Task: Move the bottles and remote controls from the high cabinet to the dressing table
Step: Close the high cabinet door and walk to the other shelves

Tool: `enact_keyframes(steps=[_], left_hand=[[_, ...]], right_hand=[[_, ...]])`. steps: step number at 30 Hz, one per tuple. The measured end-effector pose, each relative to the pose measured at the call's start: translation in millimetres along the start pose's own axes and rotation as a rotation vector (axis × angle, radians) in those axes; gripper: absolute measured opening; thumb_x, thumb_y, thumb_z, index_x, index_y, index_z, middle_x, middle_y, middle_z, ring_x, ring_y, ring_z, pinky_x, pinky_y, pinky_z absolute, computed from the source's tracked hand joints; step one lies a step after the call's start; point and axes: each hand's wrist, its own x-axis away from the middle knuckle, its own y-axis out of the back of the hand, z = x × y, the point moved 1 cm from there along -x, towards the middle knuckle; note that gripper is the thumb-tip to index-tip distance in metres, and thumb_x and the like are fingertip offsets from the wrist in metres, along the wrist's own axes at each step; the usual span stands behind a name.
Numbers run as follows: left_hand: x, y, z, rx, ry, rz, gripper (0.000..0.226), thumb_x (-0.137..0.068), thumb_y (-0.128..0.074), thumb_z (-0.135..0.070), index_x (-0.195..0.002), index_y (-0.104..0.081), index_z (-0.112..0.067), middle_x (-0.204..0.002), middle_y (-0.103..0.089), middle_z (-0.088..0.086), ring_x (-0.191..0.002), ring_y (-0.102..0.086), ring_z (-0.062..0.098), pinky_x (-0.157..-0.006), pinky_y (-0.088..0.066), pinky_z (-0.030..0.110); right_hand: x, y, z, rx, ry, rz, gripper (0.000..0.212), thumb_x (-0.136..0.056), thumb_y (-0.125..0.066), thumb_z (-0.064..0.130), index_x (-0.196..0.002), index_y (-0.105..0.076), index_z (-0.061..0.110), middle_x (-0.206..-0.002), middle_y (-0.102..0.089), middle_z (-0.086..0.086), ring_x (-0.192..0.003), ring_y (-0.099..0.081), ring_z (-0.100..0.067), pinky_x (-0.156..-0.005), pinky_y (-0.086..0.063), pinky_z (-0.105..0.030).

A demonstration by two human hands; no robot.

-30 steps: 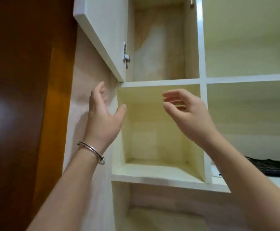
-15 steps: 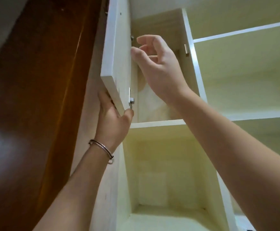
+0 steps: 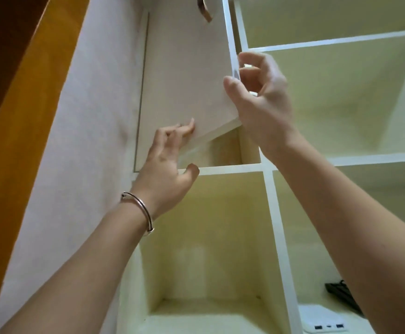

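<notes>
While both arms reach up toward the high cabinet, the head view shows the pale laminate cabinet door [image 3: 187, 75] partly swung across its opening, with only a wedge of the wooden compartment [image 3: 220, 150] behind it visible below the door's lower edge. The left hand [image 3: 165, 172], which wears a thin silver bangle [image 3: 141, 208] at the wrist, lays its spread fingers [image 3: 184, 128] flat against the door's lower face; they press and hold nothing. The right hand [image 3: 261, 102] curls loosely around the door's free corner, thumb on the front, remaining fingers [image 3: 252, 59] behind the edge, so it grips the door and carries no object. A copper-coloured curved handle [image 3: 205, 13] sits near the door's top. No bottle or remote control is visible: the visible part of the compartment is bare, and the open cream shelf cell [image 3: 208, 261] below it is empty. A white power strip [image 3: 324, 321] and a black object [image 3: 341, 292] lie on a lower right shelf; whether the latter is a remote cannot be told. The dressing table is out of view. Judged from this, progress cannot be confirmed; either the cabinet is already emptied, or items remain hidden behind the door.
</notes>
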Motion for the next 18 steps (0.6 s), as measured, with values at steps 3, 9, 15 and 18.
enact_keyframes(steps=[3, 9, 15, 18], left_hand=[[-4, -8, -1, -0.096, -0.005, 0.052, 0.070, -0.070, -0.044, -0.022, -0.139, -0.033, -0.028, -0.132, -0.036, 0.003, -0.138, -0.029, 0.014, -0.112, -0.018, 0.021], [-12, -28, -2, -0.345, 0.043, 0.200, 0.067, -0.084, -0.049, -0.017, -0.142, -0.023, -0.036, -0.144, -0.025, 0.001, -0.132, -0.026, 0.022, -0.111, -0.027, 0.033], [-16, -43, 0, -0.462, 0.077, 0.251, 0.068, -0.084, -0.049, -0.019, -0.143, -0.018, -0.034, -0.144, -0.022, 0.004, -0.130, -0.024, 0.026, -0.110, -0.026, 0.033], [-17, -52, 0, -0.535, 0.096, 0.284, 0.069, -0.085, -0.048, -0.020, -0.144, -0.015, -0.032, -0.144, -0.020, 0.004, -0.131, -0.021, 0.026, -0.111, -0.024, 0.031]], right_hand=[[3, 12, -19, 0.104, 0.004, -0.017, 0.037, -0.086, -0.060, 0.020, -0.121, -0.052, 0.011, -0.080, -0.053, 0.016, -0.087, -0.058, -0.010, -0.091, -0.049, -0.031], [10, 32, -58, 0.342, -0.034, 0.005, 0.040, -0.089, -0.058, 0.025, -0.125, -0.050, 0.009, -0.107, -0.058, -0.002, -0.103, -0.054, -0.014, -0.096, -0.045, -0.033], [8, 33, -83, 0.496, -0.173, 0.073, 0.051, -0.091, -0.053, 0.032, -0.136, -0.038, 0.012, -0.135, -0.048, -0.008, -0.124, -0.047, -0.022, -0.096, -0.041, -0.037], [6, 33, -95, 0.537, -0.334, 0.141, 0.055, -0.091, -0.050, 0.039, -0.137, -0.036, 0.011, -0.137, -0.049, -0.009, -0.125, -0.047, -0.027, -0.098, -0.042, -0.041]])
